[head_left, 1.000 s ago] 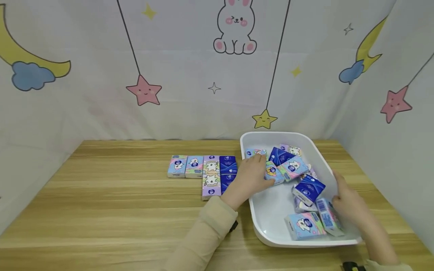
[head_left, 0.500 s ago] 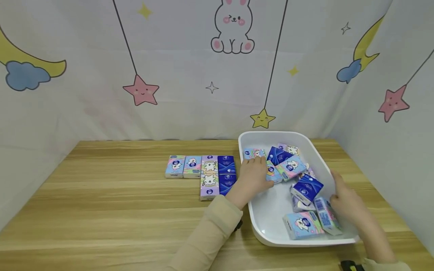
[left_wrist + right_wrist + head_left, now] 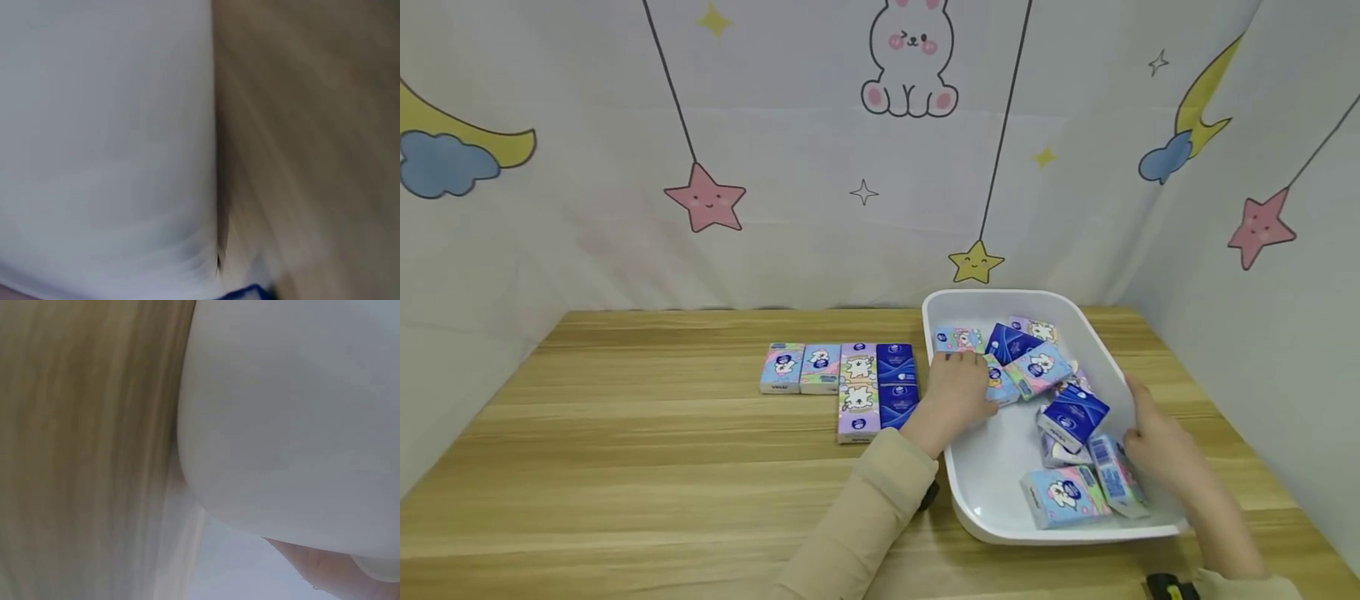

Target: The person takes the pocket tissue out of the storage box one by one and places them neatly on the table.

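A white plastic bin (image 3: 1000, 492) stands on the right part of the wooden table, holding several tissue packets. My left hand (image 3: 953, 396) reaches over its left rim, back of the hand up, thumb set apart from the fingers. Its fingertips point down, hidden from view, close to a light-blue tissue packet (image 3: 958, 338) and a blue-and-yellow packet (image 3: 1002, 387); I cannot tell whether they hold one. My right hand (image 3: 1161, 442) grips the bin's right rim, a finger (image 3: 325, 569) showing under the rim in the right wrist view.
Left of the bin, light-blue packets (image 3: 782, 367), purple packets (image 3: 858, 408) and dark-blue packets (image 3: 895, 364) lie edge to edge. More packets, among them a tilted dark-blue packet (image 3: 1075, 415), lie loose in the bin. A printed curtain (image 3: 805, 150) hangs behind the table.
My left fingers have drawn slightly back toward me, uncovering more of the light-blue packet. The whole head view has drifted a little; the right hand keeps its place on the rim.
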A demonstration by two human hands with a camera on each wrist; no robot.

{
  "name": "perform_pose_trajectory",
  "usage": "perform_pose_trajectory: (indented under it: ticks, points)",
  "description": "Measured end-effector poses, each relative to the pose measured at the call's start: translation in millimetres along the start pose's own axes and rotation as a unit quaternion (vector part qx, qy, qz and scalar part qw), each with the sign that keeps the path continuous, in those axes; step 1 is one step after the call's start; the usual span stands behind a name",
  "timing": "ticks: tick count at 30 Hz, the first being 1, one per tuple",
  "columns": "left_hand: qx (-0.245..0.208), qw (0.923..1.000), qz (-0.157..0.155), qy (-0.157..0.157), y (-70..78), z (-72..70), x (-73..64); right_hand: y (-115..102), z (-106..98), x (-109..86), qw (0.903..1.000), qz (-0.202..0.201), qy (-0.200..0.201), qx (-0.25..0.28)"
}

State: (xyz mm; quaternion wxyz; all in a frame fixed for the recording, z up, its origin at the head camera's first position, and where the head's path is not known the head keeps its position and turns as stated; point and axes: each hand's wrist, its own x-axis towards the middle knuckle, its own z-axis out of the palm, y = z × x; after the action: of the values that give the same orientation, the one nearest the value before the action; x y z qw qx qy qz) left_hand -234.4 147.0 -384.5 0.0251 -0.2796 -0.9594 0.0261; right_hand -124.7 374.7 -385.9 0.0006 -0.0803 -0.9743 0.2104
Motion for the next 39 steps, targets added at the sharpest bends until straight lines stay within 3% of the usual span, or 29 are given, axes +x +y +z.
perform_pose_trajectory:
  ticks: [8,20,39]
  points:
    - [-0.003,0.9999,0.011,0.001,-0.9,1.0,1.4,0.3,0.5,0.0,1.0,-0.005,0.005,0.002]
    - [-0.023,0.9992,0.02,-0.025,-1.4,-0.5,0.4,0.4,1.2,-0.4,1.0,-0.003,0.006,0.001]
    - [-0.073,0.9964,0.042,-0.01,-4.6,-0.6,-1.4,1.7,1.2,-1.5,0.9999,-0.007,0.011,0.0]
